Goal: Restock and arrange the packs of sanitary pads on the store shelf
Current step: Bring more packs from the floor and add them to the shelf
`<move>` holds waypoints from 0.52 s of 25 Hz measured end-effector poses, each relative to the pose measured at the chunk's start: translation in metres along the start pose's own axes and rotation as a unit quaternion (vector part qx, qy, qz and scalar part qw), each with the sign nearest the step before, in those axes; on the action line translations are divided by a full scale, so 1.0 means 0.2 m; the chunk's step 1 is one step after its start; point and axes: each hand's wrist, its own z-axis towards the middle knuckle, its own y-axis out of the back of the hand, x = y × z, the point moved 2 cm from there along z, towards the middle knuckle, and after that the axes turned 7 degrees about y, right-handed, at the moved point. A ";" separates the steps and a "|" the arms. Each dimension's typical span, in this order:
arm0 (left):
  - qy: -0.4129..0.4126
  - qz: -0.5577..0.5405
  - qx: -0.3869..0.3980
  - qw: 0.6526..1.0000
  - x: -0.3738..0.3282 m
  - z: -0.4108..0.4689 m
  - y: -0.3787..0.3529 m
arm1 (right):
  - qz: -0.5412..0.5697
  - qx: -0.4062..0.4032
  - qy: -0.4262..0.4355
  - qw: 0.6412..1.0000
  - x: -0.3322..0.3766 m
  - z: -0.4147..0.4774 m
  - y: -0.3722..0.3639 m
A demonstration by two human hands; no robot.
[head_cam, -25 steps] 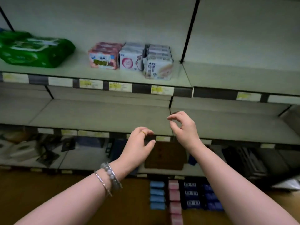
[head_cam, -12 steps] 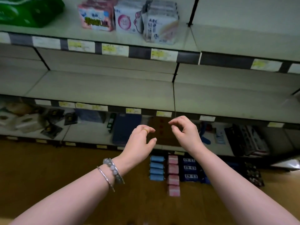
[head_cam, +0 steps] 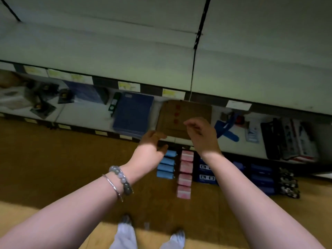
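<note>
The left hand (head_cam: 150, 146) and right hand (head_cam: 203, 139) hover empty, fingers loosely curled round nothing. Beneath the fingers, soft light-blue plastic packs of pads (head_cam: 166, 164) and pink packs (head_cam: 185, 175) lie in columns on the brown floor (head_cam: 71, 168). Best to stoop lower and clasp one column squarely from both ends.

Both forearms (head_cam: 71, 218) I see are bare. Behind the left hand (head_cam: 151, 142), the wrist carries a bracelet (head_cam: 120, 179) of round grey and pale beads, with a thin silver bangle (head_cam: 113, 187) at its 7 o'clock. At 6 o'clock in view are pale trousers (head_cam: 124, 236) and light grey shoes (head_cam: 125, 219).
</note>
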 end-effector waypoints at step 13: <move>-0.043 0.105 0.105 0.988 1.13 0.64 -1.05 | -0.007 0.017 -0.086 0.996 -1.38 -0.08 -0.83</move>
